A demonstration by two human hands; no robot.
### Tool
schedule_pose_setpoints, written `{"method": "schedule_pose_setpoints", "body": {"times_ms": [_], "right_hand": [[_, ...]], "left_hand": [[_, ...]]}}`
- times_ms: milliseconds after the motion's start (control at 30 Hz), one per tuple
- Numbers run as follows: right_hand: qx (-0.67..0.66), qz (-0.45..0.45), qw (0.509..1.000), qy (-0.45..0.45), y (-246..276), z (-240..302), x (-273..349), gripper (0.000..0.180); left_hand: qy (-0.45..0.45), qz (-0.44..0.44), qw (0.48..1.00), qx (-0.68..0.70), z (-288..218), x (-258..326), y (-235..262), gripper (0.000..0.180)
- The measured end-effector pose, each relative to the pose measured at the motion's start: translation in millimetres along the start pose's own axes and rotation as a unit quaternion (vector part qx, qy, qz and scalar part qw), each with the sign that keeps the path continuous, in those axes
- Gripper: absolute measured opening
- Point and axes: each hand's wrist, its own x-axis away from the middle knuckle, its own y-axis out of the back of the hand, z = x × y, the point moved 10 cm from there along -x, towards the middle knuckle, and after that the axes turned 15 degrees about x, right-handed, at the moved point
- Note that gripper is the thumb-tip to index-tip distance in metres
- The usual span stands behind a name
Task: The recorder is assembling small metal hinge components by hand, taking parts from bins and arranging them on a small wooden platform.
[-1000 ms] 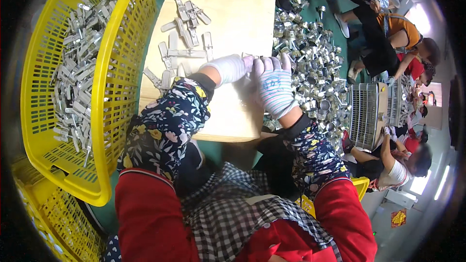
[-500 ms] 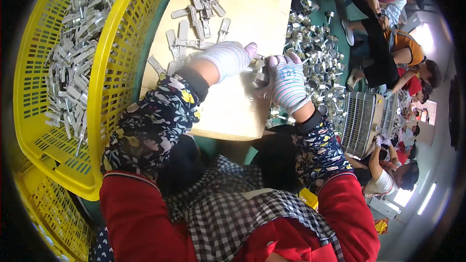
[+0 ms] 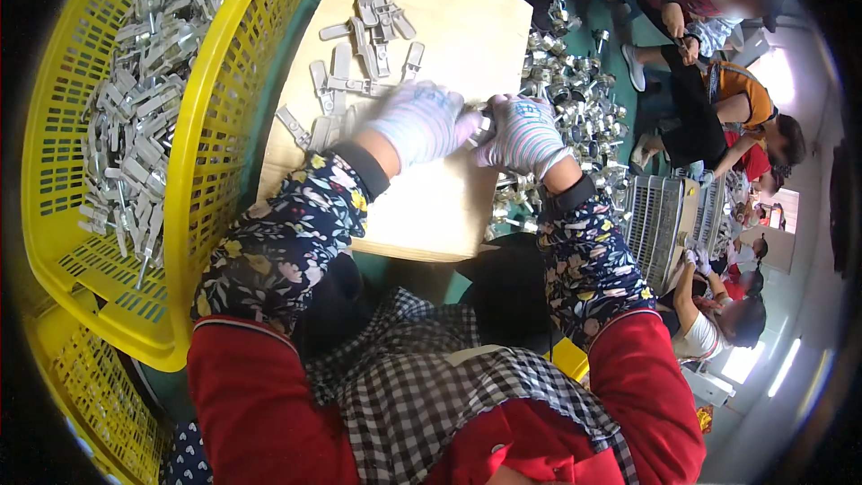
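My right hand [image 3: 525, 136], in a striped knit glove, is closed on a small metal fitting [image 3: 486, 128] over the right side of a pale wooden board [image 3: 422, 216]. My left hand [image 3: 420, 124], gloved alike, is blurred by motion. Its fingertips are close against the left side of the fitting; whether they grip it cannot be told. Left of and beyond that hand, several grey plastic levers [image 3: 364, 45] with small metal ends lie loosely on the board.
At left stands a tall yellow basket [image 3: 187, 153] full of grey-handled metal parts [image 3: 135, 117], with another yellow basket [image 3: 99, 386] below it. Metal fittings [image 3: 584, 99] are heaped on the green floor at right. Grey crates [image 3: 660, 216] and seated people [image 3: 732, 99] are farther right.
My left hand has turned and its fingers have come down against the fitting, where the thumb pointed up and away before. My right hand stays almost in place, still holding the fitting.
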Motion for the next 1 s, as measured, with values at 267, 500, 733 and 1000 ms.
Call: {"method": "schedule_pose_setpoints", "body": {"times_ms": [267,500,733,1000], "right_hand": [[-0.032,0.021,0.999,0.029,5.6,-10.3,-10.1,0.060],[0.100,-0.180,0.975,-0.083,22.6,-15.8,11.6,0.086],[-0.012,0.015,1.000,-0.024,15.4,-41.9,-32.8,0.070],[-0.016,-0.133,0.990,-0.036,26.8,-54.3,-48.1,0.056]], "left_hand": [[0.008,0.063,0.998,0.019,-11.6,-18.8,-30.0,0.049],[0.212,0.163,0.955,0.130,33.4,-61.3,-36.1,0.069],[0.148,0.129,0.977,0.083,4.6,-75.0,-15.7,0.067],[0.155,0.149,0.974,0.072,58.5,-126.4,-31.9,0.055]]}}
